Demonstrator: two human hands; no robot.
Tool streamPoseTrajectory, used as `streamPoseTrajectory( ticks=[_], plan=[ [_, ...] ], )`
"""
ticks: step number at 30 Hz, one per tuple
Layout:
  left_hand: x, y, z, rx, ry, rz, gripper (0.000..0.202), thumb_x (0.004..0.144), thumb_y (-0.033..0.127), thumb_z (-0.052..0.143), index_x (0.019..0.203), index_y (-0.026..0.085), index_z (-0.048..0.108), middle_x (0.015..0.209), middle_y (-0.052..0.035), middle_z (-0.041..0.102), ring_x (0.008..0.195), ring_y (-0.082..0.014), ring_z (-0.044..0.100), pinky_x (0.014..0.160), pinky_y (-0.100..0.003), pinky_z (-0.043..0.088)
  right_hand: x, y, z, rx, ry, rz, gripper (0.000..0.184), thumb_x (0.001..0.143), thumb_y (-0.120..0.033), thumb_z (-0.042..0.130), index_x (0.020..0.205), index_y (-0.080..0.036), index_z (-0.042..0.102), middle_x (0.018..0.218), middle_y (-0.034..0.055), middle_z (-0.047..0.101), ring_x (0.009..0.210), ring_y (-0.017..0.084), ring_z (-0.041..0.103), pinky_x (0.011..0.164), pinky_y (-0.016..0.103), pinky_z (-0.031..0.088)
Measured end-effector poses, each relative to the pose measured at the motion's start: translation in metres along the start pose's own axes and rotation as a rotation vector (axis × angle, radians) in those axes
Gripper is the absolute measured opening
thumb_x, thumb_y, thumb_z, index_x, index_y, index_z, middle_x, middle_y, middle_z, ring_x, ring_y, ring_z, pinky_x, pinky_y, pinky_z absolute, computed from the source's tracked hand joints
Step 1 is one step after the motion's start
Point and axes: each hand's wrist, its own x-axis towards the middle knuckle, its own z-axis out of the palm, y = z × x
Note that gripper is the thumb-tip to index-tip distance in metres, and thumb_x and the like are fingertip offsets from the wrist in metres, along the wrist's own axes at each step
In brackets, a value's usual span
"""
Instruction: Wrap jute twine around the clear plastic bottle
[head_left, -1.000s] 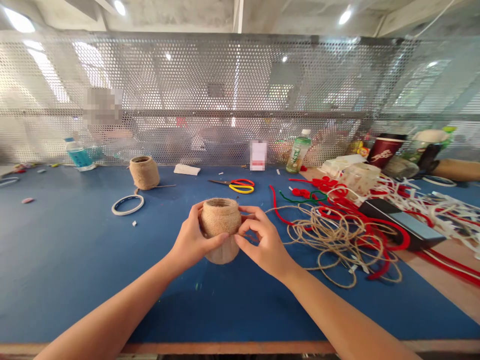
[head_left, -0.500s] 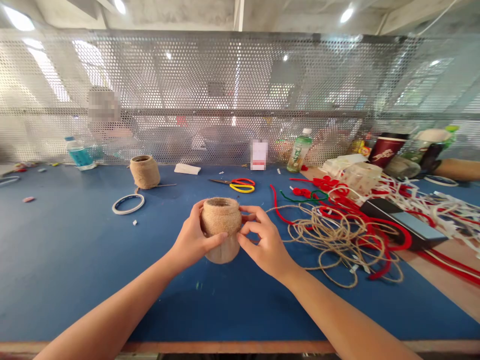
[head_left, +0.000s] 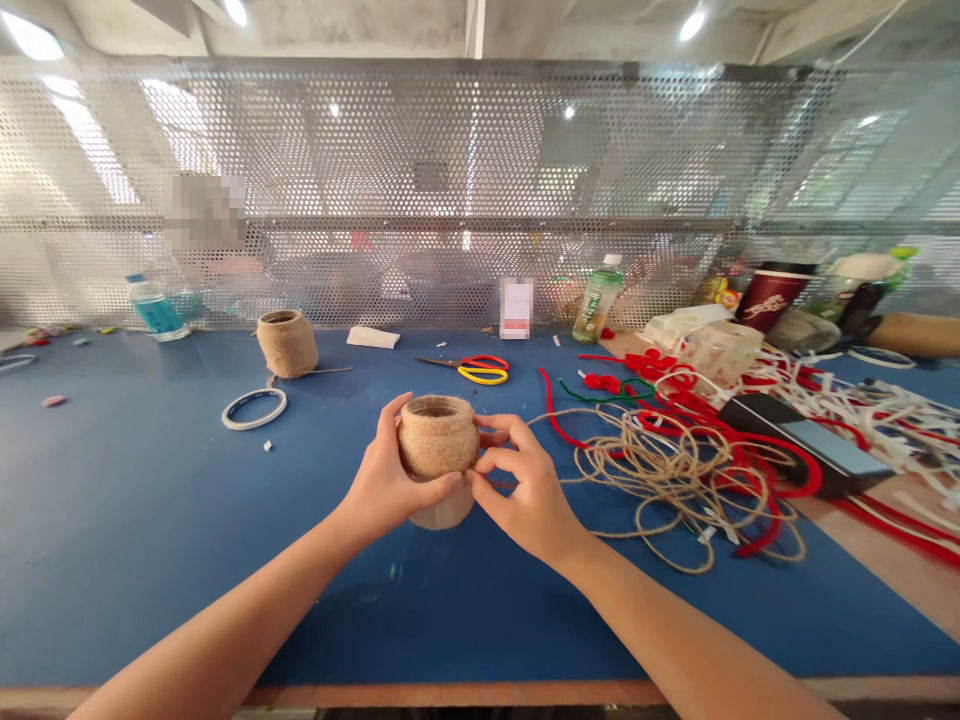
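A jar (head_left: 439, 440) is wound with jute twine over its upper part, while its pale lower part is bare. My left hand (head_left: 390, 470) grips it from the left, thumb across the front. At the jar's right side my right hand (head_left: 525, 480) has thumb and fingertips closed on the twine against the wall. From there the twine leads right to a loose tangled heap of jute twine (head_left: 667, 470) on the blue mat (head_left: 180, 560). The jar is slightly tilted, its open mouth facing up.
Behind the jar lie scissors (head_left: 480, 370) with red and yellow handles. A second twine-wrapped jar (head_left: 289, 345) and a tape roll (head_left: 255, 408) are at left. Bottles (head_left: 598, 300) stand by the perforated screen (head_left: 420, 150). Red cords (head_left: 795, 470) and a black box (head_left: 806, 445) lie right.
The jar has turned slightly in my hands and moved a little left. My left thumb has slid right across its front. The rest of the table looks the same.
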Motion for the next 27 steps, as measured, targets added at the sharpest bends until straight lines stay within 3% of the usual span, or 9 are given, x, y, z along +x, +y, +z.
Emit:
streamPoseTrajectory(
  ticks=[9, 16, 22, 27],
  plan=[
    [0.0025, 0.0020, -0.0029, 0.019, 0.028, -0.022, 0.081, 0.053, 0.032, 0.072, 0.121, 0.020, 0.030, 0.107, -0.0073, 0.056, 0.100, -0.0243, 0.055, 0.088, -0.040, 0.044, -0.0001, -0.0045, -0.0038, 0.079, -0.066, 0.054, 0.012, 0.071, -0.015, 0.057, 0.060, -0.016, 0.054, 0.111, 0.0087, 0.048, 0.096, 0.020, 0.056, 0.057, 0.025, 0.053],
    [0.0048, -0.0038, -0.0040, 0.020, 0.031, -0.005, 0.080, 0.051, 0.034, 0.073, 0.118, 0.020, 0.032, 0.111, -0.0088, 0.055, 0.105, -0.0272, 0.053, 0.086, -0.041, 0.044, 0.0007, -0.0039, -0.0046, 0.065, -0.053, 0.062, 0.015, 0.071, -0.012, 0.055, 0.057, -0.016, 0.051, 0.109, 0.0083, 0.047, 0.091, 0.019, 0.057, 0.060, 0.027, 0.054],
    [0.0052, -0.0012, -0.0041, 0.023, 0.029, -0.019, 0.078, 0.051, 0.033, 0.072, 0.117, 0.018, 0.034, 0.113, -0.0107, 0.053, 0.108, -0.0283, 0.051, 0.088, -0.042, 0.043, 0.0022, 0.0012, -0.0027, 0.018, -0.018, 0.013, 0.015, 0.071, -0.011, 0.055, 0.057, -0.016, 0.051, 0.107, 0.0080, 0.047, 0.087, 0.017, 0.058, 0.081, 0.039, 0.051],
    [0.0049, -0.0020, -0.0037, 0.018, 0.025, -0.008, 0.076, 0.051, 0.033, 0.073, 0.116, 0.019, 0.035, 0.114, -0.0097, 0.053, 0.109, -0.0278, 0.050, 0.089, -0.042, 0.043, 0.0022, 0.0021, -0.0023, 0.025, -0.025, 0.021, 0.015, 0.070, -0.011, 0.056, 0.057, -0.016, 0.051, 0.107, 0.0079, 0.046, 0.086, 0.017, 0.057, 0.081, 0.039, 0.051]
  ],
)
